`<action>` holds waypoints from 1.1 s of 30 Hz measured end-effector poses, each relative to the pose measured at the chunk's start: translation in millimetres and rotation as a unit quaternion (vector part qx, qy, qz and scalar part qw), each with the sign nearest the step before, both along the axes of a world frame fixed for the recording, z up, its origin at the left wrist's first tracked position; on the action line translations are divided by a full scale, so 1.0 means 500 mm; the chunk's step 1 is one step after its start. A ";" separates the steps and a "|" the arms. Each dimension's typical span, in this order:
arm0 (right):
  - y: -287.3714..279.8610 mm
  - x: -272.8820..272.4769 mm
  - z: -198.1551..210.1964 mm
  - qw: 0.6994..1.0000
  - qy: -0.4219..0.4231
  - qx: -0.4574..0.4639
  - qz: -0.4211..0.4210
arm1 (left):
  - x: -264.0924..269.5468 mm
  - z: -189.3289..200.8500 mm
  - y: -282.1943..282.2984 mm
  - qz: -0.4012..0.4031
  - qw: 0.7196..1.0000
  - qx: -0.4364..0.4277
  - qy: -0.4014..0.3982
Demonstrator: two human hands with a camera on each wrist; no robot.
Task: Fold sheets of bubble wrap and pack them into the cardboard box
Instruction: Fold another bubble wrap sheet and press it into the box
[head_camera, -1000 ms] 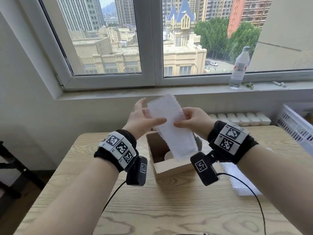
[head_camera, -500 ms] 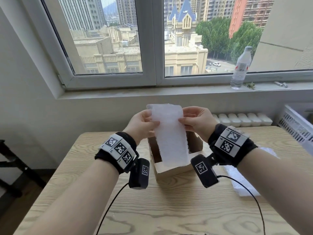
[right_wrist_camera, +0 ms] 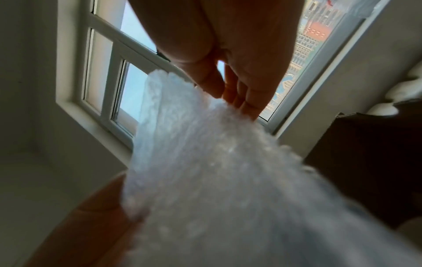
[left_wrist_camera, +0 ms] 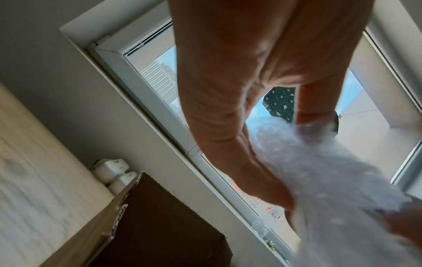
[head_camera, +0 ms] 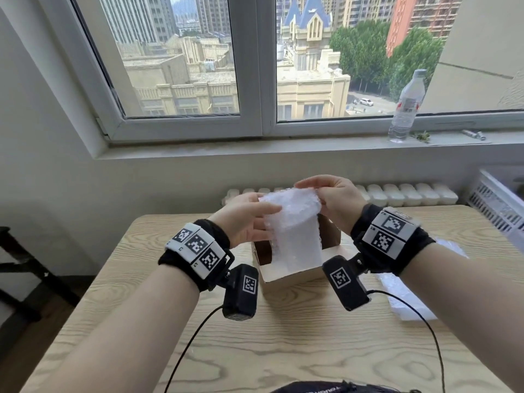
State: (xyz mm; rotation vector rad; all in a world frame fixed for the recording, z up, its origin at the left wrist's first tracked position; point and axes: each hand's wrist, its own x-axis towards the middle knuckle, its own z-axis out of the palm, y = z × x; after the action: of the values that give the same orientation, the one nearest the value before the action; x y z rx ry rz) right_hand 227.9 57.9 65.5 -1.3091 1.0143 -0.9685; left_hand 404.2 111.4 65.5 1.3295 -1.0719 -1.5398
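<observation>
Together, left hand (head_camera: 243, 219) grip and right hand (head_camera: 336, 199) grip pinching bubble wrap sheet (head_camera: 295, 231), above cardboard box (head_camera: 283, 275)

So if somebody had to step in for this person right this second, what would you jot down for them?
Left hand: grips the left edge of the bubble wrap sheet.
Right hand: pinches its top right edge, bending the top over.
The sheet hangs above the open cardboard box on the table.
More bubble wrap lies to the right of the box.
Done: sheet lifted, fold begun.
Left: finish folding, pack it in, then do the rest.
</observation>
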 end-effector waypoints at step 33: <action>0.005 -0.005 -0.045 0.981 -0.097 0.113 0.121 | -0.004 -0.025 -0.001 0.065 0.998 0.011 0.023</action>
State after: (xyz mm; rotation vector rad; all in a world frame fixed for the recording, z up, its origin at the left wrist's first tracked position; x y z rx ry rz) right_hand 225.6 60.4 42.9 -1.0960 0.7695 -0.7563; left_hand 402.0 110.8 53.0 1.3451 -0.9227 -1.4829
